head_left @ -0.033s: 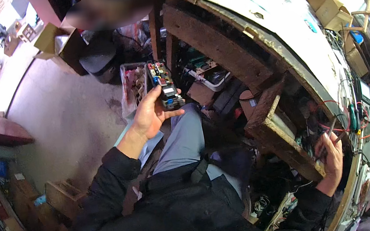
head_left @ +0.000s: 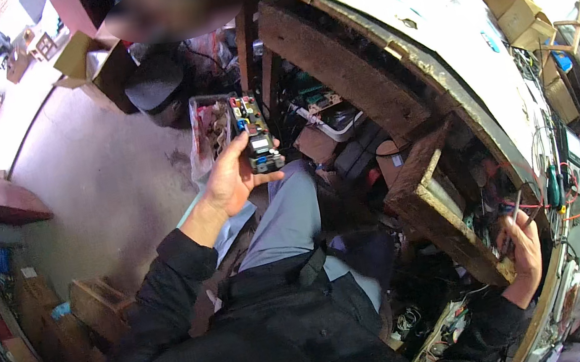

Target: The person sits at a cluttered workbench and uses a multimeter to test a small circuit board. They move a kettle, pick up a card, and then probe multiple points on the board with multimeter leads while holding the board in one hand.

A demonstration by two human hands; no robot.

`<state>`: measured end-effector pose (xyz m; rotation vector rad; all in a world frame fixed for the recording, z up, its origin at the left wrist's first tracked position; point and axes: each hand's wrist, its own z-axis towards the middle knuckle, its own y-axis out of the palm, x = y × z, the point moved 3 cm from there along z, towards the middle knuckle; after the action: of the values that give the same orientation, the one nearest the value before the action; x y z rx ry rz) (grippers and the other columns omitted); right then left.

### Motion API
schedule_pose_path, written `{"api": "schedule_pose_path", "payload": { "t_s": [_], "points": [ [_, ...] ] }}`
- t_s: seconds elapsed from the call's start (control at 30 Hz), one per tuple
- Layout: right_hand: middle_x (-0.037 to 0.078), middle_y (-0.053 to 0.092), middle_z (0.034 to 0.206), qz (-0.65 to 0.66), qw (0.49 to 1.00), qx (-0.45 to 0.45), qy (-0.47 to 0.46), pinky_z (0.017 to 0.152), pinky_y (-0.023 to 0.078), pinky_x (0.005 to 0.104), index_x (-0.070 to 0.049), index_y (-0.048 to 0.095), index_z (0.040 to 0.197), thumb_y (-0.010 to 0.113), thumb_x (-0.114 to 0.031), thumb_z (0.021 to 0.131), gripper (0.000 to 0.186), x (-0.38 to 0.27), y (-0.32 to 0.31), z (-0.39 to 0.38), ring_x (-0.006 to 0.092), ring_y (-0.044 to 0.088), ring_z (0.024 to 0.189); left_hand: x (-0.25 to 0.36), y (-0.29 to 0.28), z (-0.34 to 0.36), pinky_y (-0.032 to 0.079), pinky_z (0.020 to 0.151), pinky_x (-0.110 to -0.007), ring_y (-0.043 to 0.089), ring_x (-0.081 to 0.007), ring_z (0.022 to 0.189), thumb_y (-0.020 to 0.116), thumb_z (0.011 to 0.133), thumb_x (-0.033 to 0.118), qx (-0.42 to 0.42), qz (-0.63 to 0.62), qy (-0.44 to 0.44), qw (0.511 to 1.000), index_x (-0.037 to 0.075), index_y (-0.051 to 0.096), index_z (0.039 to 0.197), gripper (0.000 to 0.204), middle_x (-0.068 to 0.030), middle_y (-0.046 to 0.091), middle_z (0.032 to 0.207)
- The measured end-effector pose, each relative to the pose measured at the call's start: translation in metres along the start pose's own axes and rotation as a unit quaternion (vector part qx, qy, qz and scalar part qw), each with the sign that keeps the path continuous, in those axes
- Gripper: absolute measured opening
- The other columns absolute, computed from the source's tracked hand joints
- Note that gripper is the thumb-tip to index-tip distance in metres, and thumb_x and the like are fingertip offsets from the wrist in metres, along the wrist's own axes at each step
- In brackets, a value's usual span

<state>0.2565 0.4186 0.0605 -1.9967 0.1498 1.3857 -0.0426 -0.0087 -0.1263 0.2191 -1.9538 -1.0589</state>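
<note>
My left hand grips a black fuse box studded with small red, yellow and blue parts. Its thumb lies along the near side of the box, which is held above my knee. Over at the right, beside the open wooden drawer under the bench, my right hand is closed round a thin metal rod-like tool. The tool's exact kind cannot be made out. Part of that hand's fingers is in shadow.
A pale-topped workbench curves along the right. The wooden drawer juts out below it. A clear plastic bin with scraps stands beyond my left hand, near a black stool and an open cardboard box. Cables and tools crowd the bench.
The thin tool in my right hand has turned to a steeper angle, and that hand has shifted slightly. My left hand and the fuse box have moved slightly left.
</note>
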Motion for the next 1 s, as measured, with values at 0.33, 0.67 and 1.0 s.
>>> {"api": "schedule_pose_path", "payload": {
  "t_s": [0.33, 0.67, 1.0],
  "points": [
    [0.009, 0.065, 0.077, -0.465, 0.883, -0.015, 0.067, 0.055, 0.053, 0.037, -0.001, 0.066, 0.102, 0.074, -0.012, 0.079, 0.027, 0.035, -0.081, 0.029, 0.0213, 0.065, 0.063, -0.013, -0.047, -0.015, 0.059, 0.069, -0.036, 0.069, -0.0188, 0.087, 0.068, 0.094, 0.023, 0.131, 0.192, -0.005, 0.973, 0.007, 0.055, 0.125, 0.037, -0.0087, 0.07, 0.112],
    [0.032, 0.067, 0.094, -0.653, 0.755, -0.058, 0.009, 0.084, 0.052, 0.0538, 0.008, 0.066, 0.096, 0.056, -0.024, 0.091, 0.033, 0.024, -0.04, 0.005, 0.0489, 0.065, 0.096, -0.015, -0.079, -0.029, 0.057, 0.063, -0.033, 0.064, -0.0146, 0.082, 0.072, 0.093, 0.031, 0.198, 0.168, -0.076, 0.963, 0.01, 0.061, 0.121, 0.037, -0.0018, 0.067, 0.098],
    [0.019, 0.071, 0.073, -0.534, 0.825, -0.134, 0.13, 0.066, 0.057, 0.0445, 0.002, 0.069, 0.086, 0.06, -0.02, 0.091, 0.024, 0.021, -0.052, 0.02, 0.0316, 0.072, 0.068, -0.016, -0.083, -0.03, 0.059, 0.066, -0.029, 0.068, -0.0148, 0.087, 0.075, 0.091, 0.029, 0.205, 0.152, -0.025, 0.967, 0.004, 0.062, 0.121, 0.042, -0.0052, 0.068, 0.107]
  ]
}}
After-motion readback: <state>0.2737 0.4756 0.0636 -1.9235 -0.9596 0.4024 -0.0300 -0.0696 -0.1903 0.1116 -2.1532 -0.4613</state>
